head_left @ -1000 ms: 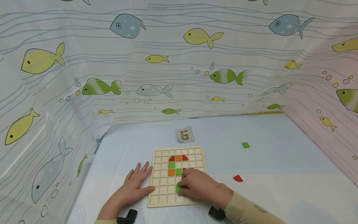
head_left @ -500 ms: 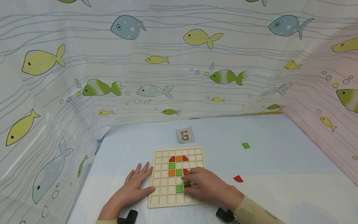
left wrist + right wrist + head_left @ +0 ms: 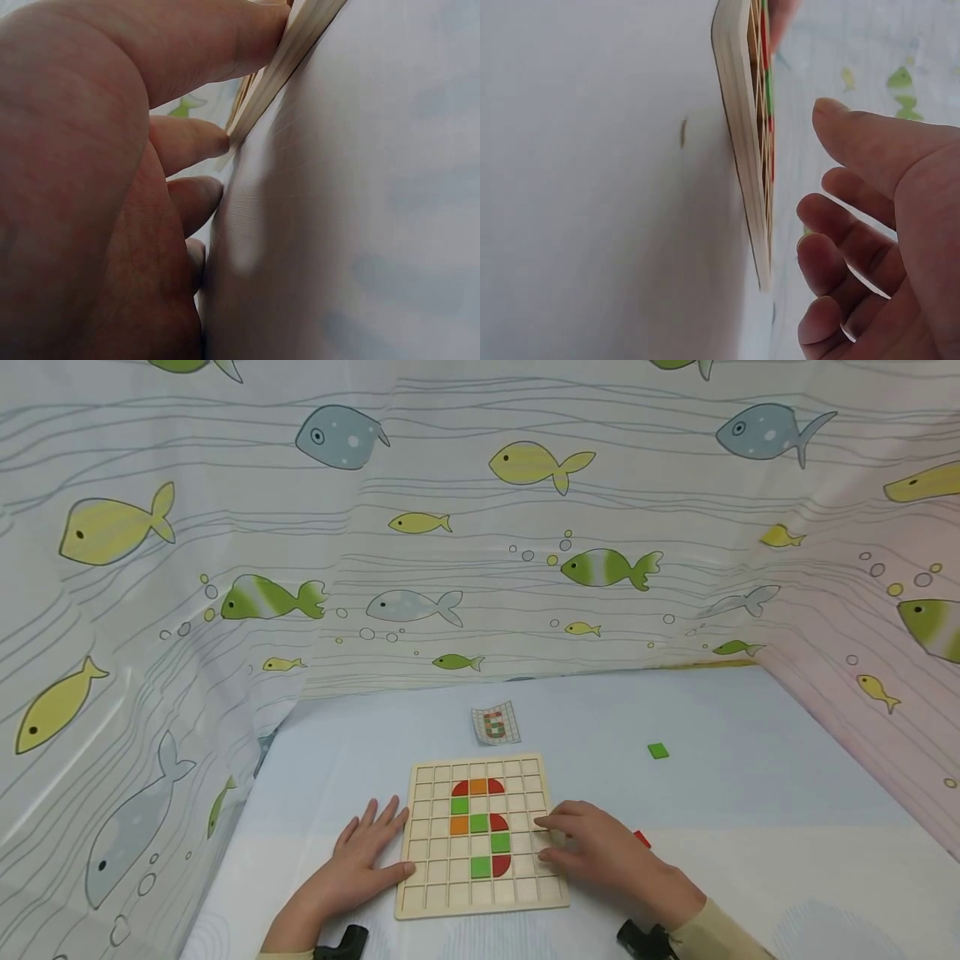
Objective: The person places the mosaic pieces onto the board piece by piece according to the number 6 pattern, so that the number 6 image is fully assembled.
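Observation:
A wooden grid board [image 3: 435, 893] lies on the table, with red quarter-round, orange square and green square tiles set in some cells. Against its left edge rests my left hand [image 3: 365, 853], fingers spread and thumb touching the rim; the left wrist view shows fingertips at the board's side. My right hand [image 3: 600, 847] hovers over the board's right edge, fingers loosely bent and holding nothing, as the right wrist view confirms. A loose red tile [image 3: 642, 838] is partly hidden behind that hand. Farther back on the right lies a loose green square tile [image 3: 657, 751].
A small paper card [image 3: 495, 723] printed with a coloured grid pattern lies behind the board. Fish-printed sheeting [image 3: 420, 552] hangs around the back and sides of the table [image 3: 735, 760]. Each wrist carries a black camera mount [image 3: 647, 941].
My right hand has let go of a green square tile, now in a cell below the middle red one, and drawn back right toward the loose red tile. The left hand stays put.

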Demonstrator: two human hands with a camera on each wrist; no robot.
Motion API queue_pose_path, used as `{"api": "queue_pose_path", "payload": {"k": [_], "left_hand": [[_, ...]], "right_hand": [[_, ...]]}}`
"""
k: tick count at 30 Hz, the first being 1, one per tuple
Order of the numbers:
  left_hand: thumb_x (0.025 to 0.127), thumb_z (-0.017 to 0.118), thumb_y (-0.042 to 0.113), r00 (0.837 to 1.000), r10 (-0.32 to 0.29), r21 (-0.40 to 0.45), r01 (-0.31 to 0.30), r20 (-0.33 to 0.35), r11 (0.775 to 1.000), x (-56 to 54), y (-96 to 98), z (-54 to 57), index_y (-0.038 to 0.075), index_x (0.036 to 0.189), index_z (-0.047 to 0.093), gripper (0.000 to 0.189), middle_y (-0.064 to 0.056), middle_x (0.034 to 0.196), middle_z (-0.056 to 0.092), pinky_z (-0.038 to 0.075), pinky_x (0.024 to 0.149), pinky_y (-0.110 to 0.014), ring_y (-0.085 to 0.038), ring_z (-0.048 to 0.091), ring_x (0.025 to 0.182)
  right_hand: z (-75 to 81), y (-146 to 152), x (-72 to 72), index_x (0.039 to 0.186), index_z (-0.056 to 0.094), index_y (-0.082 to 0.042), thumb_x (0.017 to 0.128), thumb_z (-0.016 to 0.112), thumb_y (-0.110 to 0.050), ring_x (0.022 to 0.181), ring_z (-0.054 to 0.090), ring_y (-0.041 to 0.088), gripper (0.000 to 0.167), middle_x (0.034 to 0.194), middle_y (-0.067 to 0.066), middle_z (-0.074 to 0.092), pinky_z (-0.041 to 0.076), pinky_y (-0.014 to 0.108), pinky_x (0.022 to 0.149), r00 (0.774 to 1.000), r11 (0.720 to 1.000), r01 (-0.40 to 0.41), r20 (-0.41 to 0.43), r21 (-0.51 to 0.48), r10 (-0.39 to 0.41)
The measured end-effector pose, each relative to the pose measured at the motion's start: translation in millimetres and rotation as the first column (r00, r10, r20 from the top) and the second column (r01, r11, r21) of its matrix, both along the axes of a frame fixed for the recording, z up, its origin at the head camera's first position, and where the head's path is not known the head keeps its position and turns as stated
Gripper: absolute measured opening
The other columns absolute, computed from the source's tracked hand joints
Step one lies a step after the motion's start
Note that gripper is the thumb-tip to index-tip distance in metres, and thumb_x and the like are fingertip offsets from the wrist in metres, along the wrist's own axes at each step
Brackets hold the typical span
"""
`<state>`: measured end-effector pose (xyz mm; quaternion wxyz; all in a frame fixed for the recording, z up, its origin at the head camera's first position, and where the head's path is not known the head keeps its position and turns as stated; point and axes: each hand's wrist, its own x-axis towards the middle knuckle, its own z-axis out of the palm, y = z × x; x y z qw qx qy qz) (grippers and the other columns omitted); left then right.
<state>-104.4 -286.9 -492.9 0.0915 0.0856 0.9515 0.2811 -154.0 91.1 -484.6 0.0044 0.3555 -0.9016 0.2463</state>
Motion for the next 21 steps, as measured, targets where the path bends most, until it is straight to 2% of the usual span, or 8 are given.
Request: {"api": "queue_pose_path", "payload": {"k": [12,16,21], "left_hand": [[0.089,0.066,0.054,1.000,-0.009,0.041,0.009,-0.006,0.999,1.2,0.0,2.2,0.010,0.154,0.037,0.084,-0.012,0.162,0.020,-0.002,0.114,-0.059,-0.038,0.000,0.149],[0.089,0.066,0.055,1.000,-0.002,0.030,0.002,0.000,1.000,0.6,-0.1,1.2,0.011,0.154,0.037,0.084,-0.011,0.162,0.020,-0.002,0.114,-0.058,-0.036,0.000,0.149],[0.089,0.066,0.055,1.000,0.004,0.013,-0.004,0.010,1.000,0.3,-0.4,0.3,0.013,0.155,0.036,0.084,-0.008,0.163,0.019,-0.002,0.115,-0.056,-0.034,-0.001,0.150]], "right_hand": [[-4.4,43.3,-1.6,0.122,0.072,-0.014,0.085,0.080,-0.032,0.086,0.060,0.004,0.042,0.114,-0.008,0.064,0.053,0.028,0.079,0.992,0.991,0.121,-0.028,-0.064,-0.123],[-6.8,59.4,-5.3,0.123,0.071,-0.012,0.088,0.077,-0.032,0.084,0.059,0.004,0.041,0.112,-0.008,0.064,0.053,0.027,0.074,0.990,0.986,0.138,0.002,-0.094,-0.138],[-11.3,73.1,-9.1,0.124,0.071,-0.015,0.088,0.076,-0.036,0.082,0.054,0.000,0.042,0.110,-0.012,0.063,0.052,0.025,0.071,0.984,0.983,0.175,0.047,-0.055,-0.173]]}}
